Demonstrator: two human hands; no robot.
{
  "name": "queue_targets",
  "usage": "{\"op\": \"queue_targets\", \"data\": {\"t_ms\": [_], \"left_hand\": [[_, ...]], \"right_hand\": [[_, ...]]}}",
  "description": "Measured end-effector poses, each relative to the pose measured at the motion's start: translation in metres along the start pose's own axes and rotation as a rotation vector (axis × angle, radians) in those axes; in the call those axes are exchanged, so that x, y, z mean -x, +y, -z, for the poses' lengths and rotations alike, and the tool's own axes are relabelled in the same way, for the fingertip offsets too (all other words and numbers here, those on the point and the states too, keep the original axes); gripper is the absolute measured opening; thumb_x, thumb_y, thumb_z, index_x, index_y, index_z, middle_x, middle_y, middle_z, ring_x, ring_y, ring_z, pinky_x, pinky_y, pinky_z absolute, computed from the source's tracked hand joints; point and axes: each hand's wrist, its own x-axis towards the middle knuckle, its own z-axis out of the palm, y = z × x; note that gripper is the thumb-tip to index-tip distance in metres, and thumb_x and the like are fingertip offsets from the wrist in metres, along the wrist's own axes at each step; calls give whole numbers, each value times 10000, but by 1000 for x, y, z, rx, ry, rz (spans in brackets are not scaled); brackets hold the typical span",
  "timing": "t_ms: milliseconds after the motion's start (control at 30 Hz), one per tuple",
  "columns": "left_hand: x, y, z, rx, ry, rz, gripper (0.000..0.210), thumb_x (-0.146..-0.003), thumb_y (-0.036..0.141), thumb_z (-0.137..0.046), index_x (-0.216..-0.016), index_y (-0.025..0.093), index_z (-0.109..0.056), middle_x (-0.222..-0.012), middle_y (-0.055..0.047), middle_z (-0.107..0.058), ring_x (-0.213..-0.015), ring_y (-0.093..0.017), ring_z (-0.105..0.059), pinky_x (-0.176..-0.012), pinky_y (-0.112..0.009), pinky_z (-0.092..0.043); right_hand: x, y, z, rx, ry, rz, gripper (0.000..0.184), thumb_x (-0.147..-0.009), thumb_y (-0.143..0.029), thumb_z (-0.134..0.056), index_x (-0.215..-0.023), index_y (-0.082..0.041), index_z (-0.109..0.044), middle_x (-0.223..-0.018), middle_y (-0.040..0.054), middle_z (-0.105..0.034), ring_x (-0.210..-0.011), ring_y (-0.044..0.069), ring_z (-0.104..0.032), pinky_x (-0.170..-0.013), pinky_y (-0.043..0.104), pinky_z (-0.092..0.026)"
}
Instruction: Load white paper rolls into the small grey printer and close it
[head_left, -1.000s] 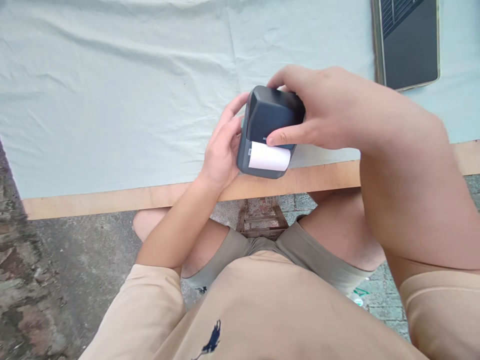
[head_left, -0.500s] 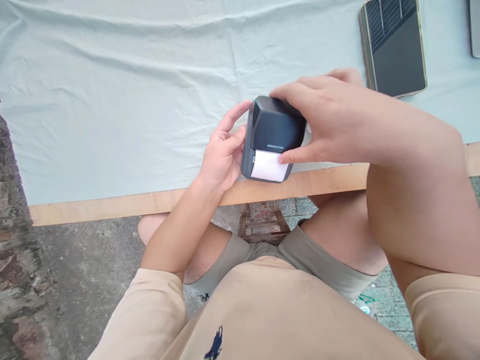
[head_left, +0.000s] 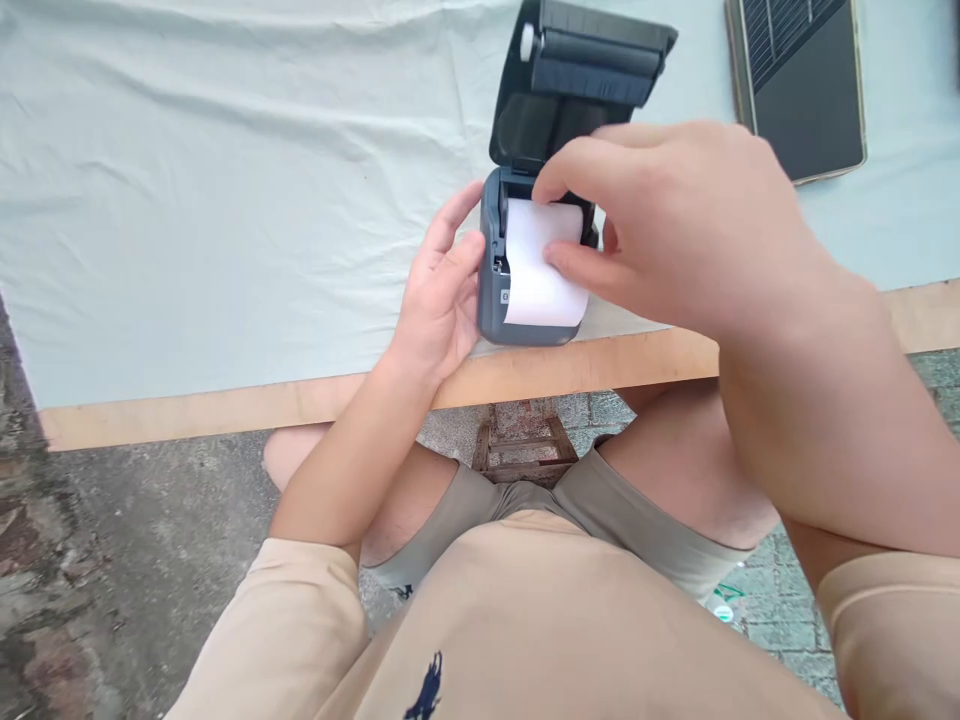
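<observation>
A dark label printer (head_left: 491, 310) stands at the table's front edge with its lid (head_left: 514, 120) raised. Inside it lies a roll of white label paper (head_left: 529, 235), whose loose end hangs over the printer's front. My left hand (head_left: 442, 290) grips the printer's left side, the thumb and fingers against the casing. Over the open compartment, my right hand (head_left: 645, 210) has its thumb on the paper and its index finger at the back of the roll. The other right fingers are mostly hidden behind the hand.
A pale cloth (head_left: 225, 220) covers the table, its wooden front edge (head_left: 210, 405) showing. A dark flat device with a glossy screen (head_left: 810, 100) lies at the back right. Below the edge are my legs and a small wooden stool (head_left: 525, 450).
The printer's lid has swung up and back, and the paper roll inside now shows. My right hand has moved from the lid to the roll. My left hand keeps its hold.
</observation>
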Motion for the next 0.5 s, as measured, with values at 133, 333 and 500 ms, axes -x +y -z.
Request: {"op": "queue_targets", "data": {"t_ms": [133,333,500], "left_hand": [[2,1,-3,-5,-36,-15,997,-782,819,-893,-1572,320,-543,-1366,-111,-771,-1712,-403,-505,-1272,-486,-619],[3,-3,-6,-28,-32,-37,929,-823,815,-863,-1565,341,-567,-1362,-83,-780,-1695,-403,-529,-1265,-505,-615],[3,-5,-6,6,-25,-6,907,-838,793,-849,-1566,350,-539,-1343,-70,-790,-1635,-400,-604,-1223,-507,-637]], "right_hand": [[-6,19,-24,91,41,42,201,-918,-342,-651,-1107,-284,-688,-1007,62,-749,-711,200,-540,-588,334,-205],[-24,24,-25,89,-44,122,77,-861,-290,-668,-933,-261,-667,-776,53,-613,-596,164,-382,-624,345,-353],[-16,13,9,11,-160,96,104,-801,-292,-777,-850,-254,-693,-830,45,-639,-677,165,-464,-696,384,-433]]}}
